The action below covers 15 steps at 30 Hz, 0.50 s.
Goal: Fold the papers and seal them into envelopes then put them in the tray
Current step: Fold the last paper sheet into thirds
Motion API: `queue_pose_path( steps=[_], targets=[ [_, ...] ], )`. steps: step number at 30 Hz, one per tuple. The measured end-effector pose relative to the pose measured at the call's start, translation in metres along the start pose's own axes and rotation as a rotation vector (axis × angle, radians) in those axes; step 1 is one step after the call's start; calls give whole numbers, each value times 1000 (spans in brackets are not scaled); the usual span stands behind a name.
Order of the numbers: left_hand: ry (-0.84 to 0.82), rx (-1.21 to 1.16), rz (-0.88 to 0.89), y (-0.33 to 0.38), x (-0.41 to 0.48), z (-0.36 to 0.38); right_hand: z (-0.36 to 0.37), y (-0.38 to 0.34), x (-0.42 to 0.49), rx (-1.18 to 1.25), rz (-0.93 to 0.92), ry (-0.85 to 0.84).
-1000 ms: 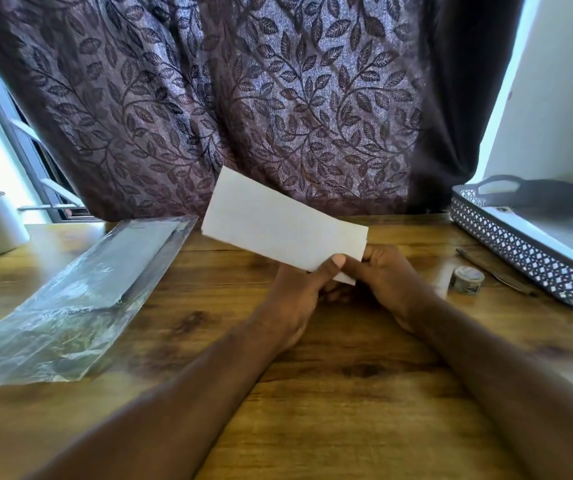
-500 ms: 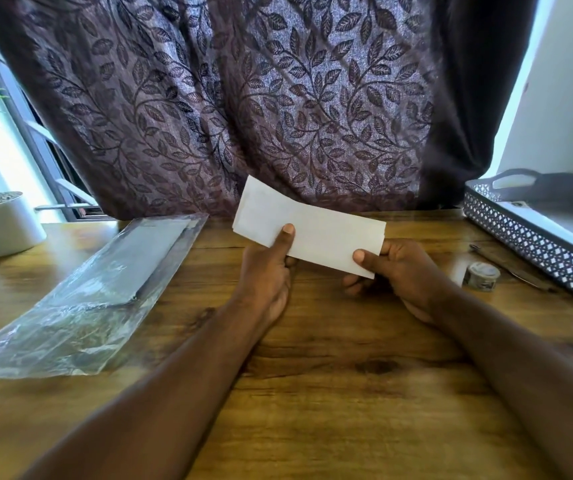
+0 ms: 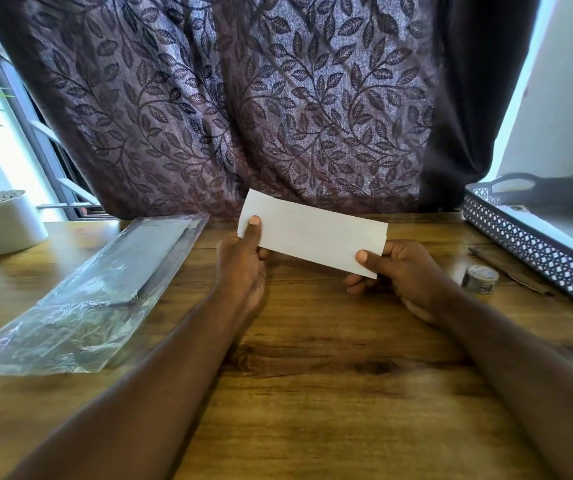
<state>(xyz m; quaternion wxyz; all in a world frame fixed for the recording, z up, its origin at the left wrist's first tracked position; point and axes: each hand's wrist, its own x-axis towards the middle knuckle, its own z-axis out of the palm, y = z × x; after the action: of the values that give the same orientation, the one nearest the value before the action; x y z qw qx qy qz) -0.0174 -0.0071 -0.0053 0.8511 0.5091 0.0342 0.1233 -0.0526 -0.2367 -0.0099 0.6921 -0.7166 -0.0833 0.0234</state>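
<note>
A white envelope point(image 3: 316, 232) is held up above the wooden table point(image 3: 313, 358), tilted with its left end higher. My left hand point(image 3: 243, 268) pinches its left end, thumb on the front near the top left corner. My right hand point(image 3: 403, 271) pinches its lower right corner, thumb on the front and fingers behind. The grey latticed tray point(image 3: 534, 251) stands at the right edge of the table, with something white lying inside it.
A clear plastic sleeve point(image 3: 94, 296) lies on the table's left side. A white plant pot point(image 3: 4, 221) stands at the far left. A small roll of tape point(image 3: 480, 278) and a pen point(image 3: 507, 271) lie beside the tray. A leaf-patterned curtain point(image 3: 243, 98) hangs behind the table.
My left hand slid along the envelope from its right end to its left end. The envelope rose a little and turned closer to level, while my right hand kept its pinch.
</note>
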Motion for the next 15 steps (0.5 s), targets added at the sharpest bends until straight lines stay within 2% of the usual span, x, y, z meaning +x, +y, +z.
queue_pose_path(
  steps=[8,11,15],
  targets=[
    [-52,-17,-78,4,-5,-3,-6,1,0,99,22,20],
    [-103,89,-96,2,-2,-8,-9,1,1,217,53,7],
    [-138,292,-59,-1,4,-14,-14,1,1,177,31,41]
  ],
)
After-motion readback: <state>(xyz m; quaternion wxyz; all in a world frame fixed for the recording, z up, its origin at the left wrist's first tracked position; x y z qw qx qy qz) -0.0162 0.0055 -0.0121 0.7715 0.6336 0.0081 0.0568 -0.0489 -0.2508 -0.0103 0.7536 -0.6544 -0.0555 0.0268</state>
